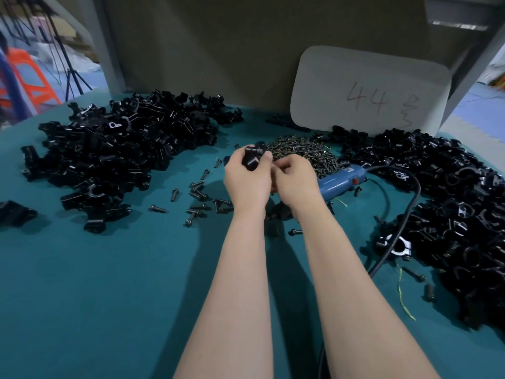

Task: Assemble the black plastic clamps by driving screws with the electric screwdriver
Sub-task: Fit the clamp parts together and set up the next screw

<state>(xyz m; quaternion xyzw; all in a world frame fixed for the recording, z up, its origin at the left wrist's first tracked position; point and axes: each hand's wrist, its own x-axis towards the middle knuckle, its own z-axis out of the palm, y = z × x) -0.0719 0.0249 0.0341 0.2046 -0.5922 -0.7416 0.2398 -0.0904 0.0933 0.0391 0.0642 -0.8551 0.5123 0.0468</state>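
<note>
Starting at your far left, an orange stool (32,77) is standing beyond the table edge, and one stray clamp piece (16,213) is lying alone on the green cloth (109,296). Just right of it, a pile of black clamps (123,149) is spreading across the back left of the table. Between that pile and your hands, loose screws (196,192) are lying scattered on the cloth. You are holding your left hand (247,179) up near the middle, its fingers curling round a black clamp (252,157), which is sitting raised off the table at your fingertips. Your right hand (295,181) is pressing against the left one, fingers curled inward toward the clamp; whether it is pinching anything is hidden, so I cannot tell. Behind both hands a heap of screws (303,151) is lying. The electric screwdriver (341,179), blue, is lying unheld on the cloth just right of your right hand, its black cable (404,214) looping back toward you. Behind it, a white card (369,88) with "44" handwritten on it is leaning against the back wall. Further right, a second pile of black clamps (451,214) is covering that side of the table, and a pale ring-shaped piece (396,246) is lying at its near edge beside the cable
</note>
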